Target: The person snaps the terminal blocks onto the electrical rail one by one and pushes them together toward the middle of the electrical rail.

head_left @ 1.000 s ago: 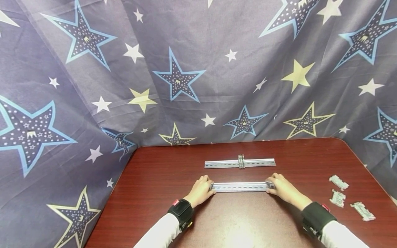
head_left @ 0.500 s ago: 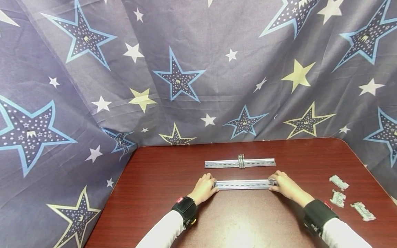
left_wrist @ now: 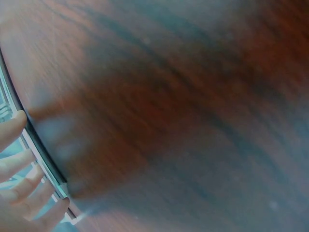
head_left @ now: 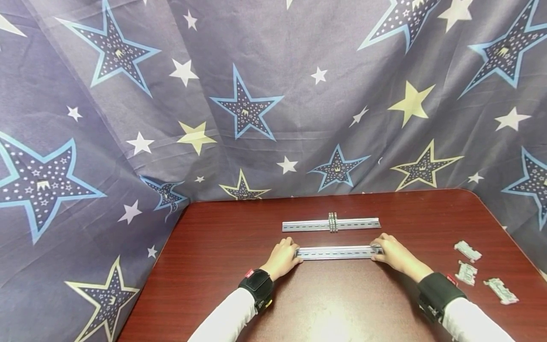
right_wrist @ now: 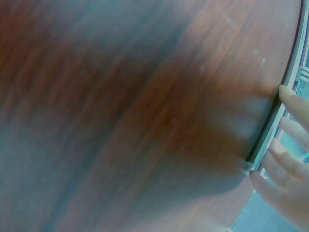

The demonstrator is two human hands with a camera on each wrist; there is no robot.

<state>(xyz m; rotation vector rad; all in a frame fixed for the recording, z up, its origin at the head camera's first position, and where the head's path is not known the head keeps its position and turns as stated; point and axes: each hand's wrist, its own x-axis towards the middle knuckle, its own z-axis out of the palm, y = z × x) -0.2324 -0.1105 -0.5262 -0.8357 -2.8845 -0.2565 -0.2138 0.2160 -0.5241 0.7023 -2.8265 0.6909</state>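
Observation:
A silver slotted DIN rail lies crosswise on the table in the head view. My left hand grips its left end, and my right hand grips its right end. The left wrist view has the fingers and thumb along the rail's edge. Likewise, the right wrist view has the thumb and fingers around the rail's other end. Both ends are partly hidden by the hands. Behind it, a second DIN rail carries several thin terminal blocks near its middle.
To the right on the reddish-brown table lie three loose pale terminal blocks: one at the back, one in the middle and one nearer the front. A star-patterned curtain hangs behind the table.
Both hands have slid the front rail slightly away from me and a little to the right, closer to the rear rail. The rear rail and loose blocks stay put.

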